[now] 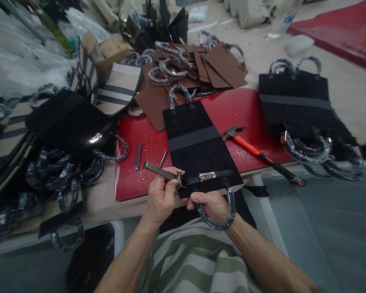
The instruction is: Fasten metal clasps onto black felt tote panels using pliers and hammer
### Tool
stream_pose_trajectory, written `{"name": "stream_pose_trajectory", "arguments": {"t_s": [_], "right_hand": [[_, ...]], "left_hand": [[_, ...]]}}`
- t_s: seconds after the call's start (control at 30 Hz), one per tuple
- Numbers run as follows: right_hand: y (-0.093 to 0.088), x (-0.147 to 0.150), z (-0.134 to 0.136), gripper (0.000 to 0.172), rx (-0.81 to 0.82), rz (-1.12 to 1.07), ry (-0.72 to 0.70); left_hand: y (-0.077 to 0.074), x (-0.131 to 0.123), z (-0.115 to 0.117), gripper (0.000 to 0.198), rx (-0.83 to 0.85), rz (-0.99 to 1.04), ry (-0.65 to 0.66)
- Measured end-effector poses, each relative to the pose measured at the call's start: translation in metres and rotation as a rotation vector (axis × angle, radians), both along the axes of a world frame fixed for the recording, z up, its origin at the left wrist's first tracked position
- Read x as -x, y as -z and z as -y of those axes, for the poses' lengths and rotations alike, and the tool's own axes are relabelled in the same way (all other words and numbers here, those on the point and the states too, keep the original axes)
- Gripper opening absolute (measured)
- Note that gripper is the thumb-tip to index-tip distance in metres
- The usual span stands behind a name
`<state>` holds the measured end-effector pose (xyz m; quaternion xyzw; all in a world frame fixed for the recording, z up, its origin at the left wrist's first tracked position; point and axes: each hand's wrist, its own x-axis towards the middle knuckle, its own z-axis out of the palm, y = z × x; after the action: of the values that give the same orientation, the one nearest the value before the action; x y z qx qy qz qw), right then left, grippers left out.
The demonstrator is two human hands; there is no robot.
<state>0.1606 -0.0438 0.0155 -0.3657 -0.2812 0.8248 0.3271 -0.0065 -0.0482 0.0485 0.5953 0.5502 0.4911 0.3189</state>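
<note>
A flat black bag piece (198, 146) with a grey band and a silver clasp (207, 176) lies on the red mat (232, 112), one handle at its far end. My left hand (161, 197) is closed on a flat metal tool (160, 171) whose tip meets the bag's near left edge. My right hand (212, 203) grips the bag's near edge beside its plastic-wrapped handle (228, 213).
A hammer with an orange-and-black handle (259, 152) lies right of the bag. Two metal punches (138, 156) rest on the mat at left. Brown bag panels (201, 65) pile up behind, black bags (295, 101) at right, black and beige striped bags (70, 122) at left.
</note>
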Motion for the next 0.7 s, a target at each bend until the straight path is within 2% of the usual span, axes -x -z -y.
{"name": "stream_pose_trajectory", "arguments": {"t_s": [0.2, 0.43, 0.6, 0.7], "right_hand": [[0.000, -0.001, -0.001, 0.027, -0.006, 0.013, -0.005], [-0.003, -0.002, -0.005, 0.029, -0.014, 0.037, -0.003], [-0.015, 0.002, -0.034, 0.029, 0.006, 0.067, -0.015], [-0.012, 0.011, -0.050, 0.024, 0.052, 0.080, 0.020]], "left_hand": [[0.003, -0.003, -0.002, 0.011, -0.109, -0.135, 0.020], [0.006, -0.006, -0.007, 0.011, -0.147, -0.153, 0.039], [0.003, -0.005, -0.034, 0.015, -0.130, -0.153, 0.000], [0.009, -0.001, -0.052, 0.019, -0.078, -0.170, -0.016]]}}
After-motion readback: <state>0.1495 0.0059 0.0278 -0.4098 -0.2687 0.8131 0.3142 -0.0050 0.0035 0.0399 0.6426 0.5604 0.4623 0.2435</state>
